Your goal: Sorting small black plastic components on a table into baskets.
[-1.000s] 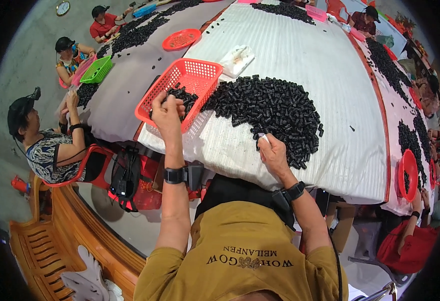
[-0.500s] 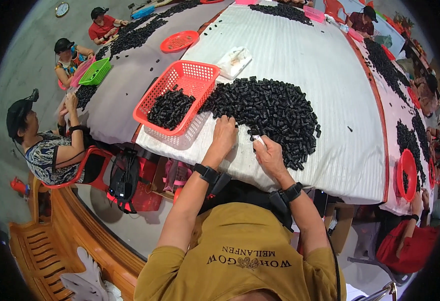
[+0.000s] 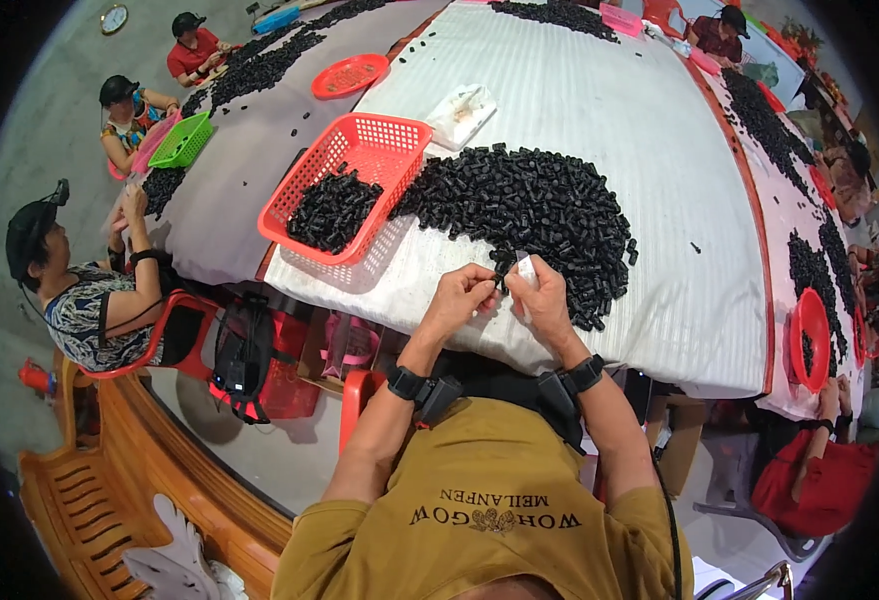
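My left hand [image 3: 462, 298] and my right hand [image 3: 543, 300] are close together at the near edge of a big heap of small black cylindrical pieces [image 3: 549, 205]. Between the left thumb and fingers is one black piece [image 3: 500, 270], partly hidden by the fingertips. The right hand grips a small white handheld tool [image 3: 526, 272]; its working end is too small to make out, and it sits right beside the black piece. Left of the heap stands a red perforated basket [image 3: 395, 150], part filled with similar black pieces [image 3: 334, 208].
Behind the basket lie a white packet [image 3: 461, 115] and a red round tray [image 3: 350, 76]. A white cloth [image 3: 694, 300] covers the table. Other people sit around adjoining tables with black heaps, a green basket [image 3: 181, 140] and a red basin [image 3: 809, 340]. A backpack [image 3: 244, 345] hangs at the left.
My left hand has moved from the heap's left edge toward the right hand, now with a black piece in its fingers. The right hand keeps the white tool, turned more upright.
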`<act>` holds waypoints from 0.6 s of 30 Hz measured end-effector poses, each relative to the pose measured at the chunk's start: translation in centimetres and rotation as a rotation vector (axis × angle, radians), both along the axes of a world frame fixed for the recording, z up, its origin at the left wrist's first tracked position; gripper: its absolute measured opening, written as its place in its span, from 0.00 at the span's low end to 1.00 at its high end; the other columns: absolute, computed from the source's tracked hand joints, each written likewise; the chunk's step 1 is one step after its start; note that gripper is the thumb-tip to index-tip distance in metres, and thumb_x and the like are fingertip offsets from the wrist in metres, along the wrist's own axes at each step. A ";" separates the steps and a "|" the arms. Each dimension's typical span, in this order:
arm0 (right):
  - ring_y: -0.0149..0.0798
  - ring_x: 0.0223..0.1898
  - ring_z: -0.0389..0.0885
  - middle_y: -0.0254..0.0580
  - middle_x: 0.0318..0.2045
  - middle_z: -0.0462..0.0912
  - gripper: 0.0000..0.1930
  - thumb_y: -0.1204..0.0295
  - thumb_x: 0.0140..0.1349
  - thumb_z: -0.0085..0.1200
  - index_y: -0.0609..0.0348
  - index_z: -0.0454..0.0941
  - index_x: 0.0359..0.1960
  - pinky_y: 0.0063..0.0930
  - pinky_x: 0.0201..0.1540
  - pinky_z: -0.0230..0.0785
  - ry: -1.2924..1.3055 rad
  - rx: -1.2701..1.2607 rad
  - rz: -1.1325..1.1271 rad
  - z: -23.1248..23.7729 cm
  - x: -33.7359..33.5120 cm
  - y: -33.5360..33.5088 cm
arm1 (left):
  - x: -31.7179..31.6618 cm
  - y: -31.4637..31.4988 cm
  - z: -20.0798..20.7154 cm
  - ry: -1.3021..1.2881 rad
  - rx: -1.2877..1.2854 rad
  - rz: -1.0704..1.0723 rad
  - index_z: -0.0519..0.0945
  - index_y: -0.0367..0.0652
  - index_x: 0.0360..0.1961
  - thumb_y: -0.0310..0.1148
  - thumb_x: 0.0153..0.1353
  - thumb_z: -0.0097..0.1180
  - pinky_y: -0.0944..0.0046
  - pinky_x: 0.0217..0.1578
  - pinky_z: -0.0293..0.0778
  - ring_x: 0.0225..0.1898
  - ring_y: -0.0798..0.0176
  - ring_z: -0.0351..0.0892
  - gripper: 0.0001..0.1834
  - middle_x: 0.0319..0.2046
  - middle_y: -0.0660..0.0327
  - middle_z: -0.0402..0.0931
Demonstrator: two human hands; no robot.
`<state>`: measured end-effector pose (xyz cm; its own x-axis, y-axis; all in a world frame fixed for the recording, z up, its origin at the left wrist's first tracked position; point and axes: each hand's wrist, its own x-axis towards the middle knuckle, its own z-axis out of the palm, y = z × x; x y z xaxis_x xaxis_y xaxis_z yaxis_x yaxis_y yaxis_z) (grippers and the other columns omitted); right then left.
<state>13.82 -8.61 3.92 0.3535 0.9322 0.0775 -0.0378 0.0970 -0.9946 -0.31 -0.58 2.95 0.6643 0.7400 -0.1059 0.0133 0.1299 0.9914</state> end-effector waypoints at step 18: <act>0.20 0.19 0.67 0.28 0.18 0.73 0.08 0.71 0.52 0.57 0.61 0.73 0.27 0.16 0.20 0.60 -0.185 -0.043 -0.012 -0.4 0.3 0.1 | 0.4 -0.7 -1.2 -0.146 0.045 0.075 0.74 0.36 0.35 0.25 0.54 0.57 0.77 0.23 0.69 0.23 0.77 0.70 0.08 0.24 0.66 0.73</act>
<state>14.11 -8.53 3.52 0.3482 0.9318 0.1022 0.1471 0.0533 -0.9877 0.10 -1.26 1.70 0.6129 0.7898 0.0215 -0.1390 0.0810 0.9870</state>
